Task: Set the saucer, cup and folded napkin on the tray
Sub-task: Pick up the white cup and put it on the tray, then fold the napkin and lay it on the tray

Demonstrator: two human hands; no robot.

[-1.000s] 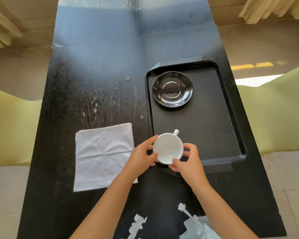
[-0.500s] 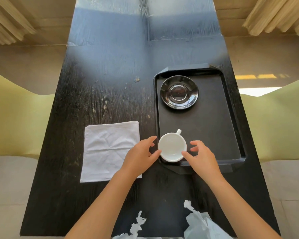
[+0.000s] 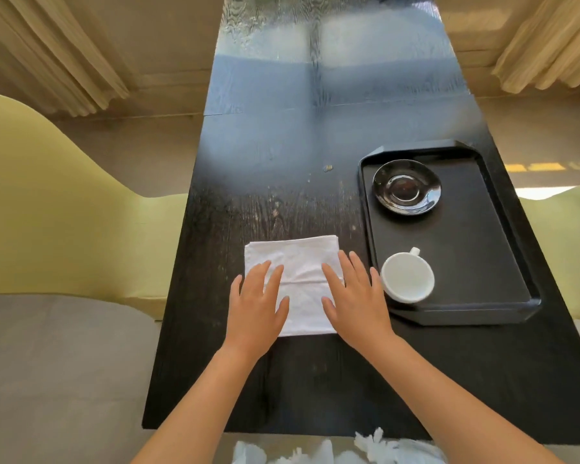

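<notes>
A black tray [image 3: 476, 262] lies on the right of the dark table. A glossy black saucer [image 3: 406, 187] rests in its far left corner. A white cup [image 3: 407, 278] stands in the tray's near left corner, handle pointing away from me. Left of the tray a white napkin [image 3: 300, 279] lies flat on the table. My left hand [image 3: 258, 304] is spread open over the napkin's left side. My right hand [image 3: 355, 298] is spread open over its right side, just left of the cup. Neither hand grips anything.
The dark wooden table [image 3: 282, 209] runs away from me. Yellow-green chairs stand at the left [image 3: 57, 209] and right [image 3: 563, 249]. Curtains hang at both far corners. White cloth [image 3: 382, 450] shows at the bottom edge.
Both hands let go of the cup, which now stands in the tray, and moved left onto the napkin. The camera view shifted left.
</notes>
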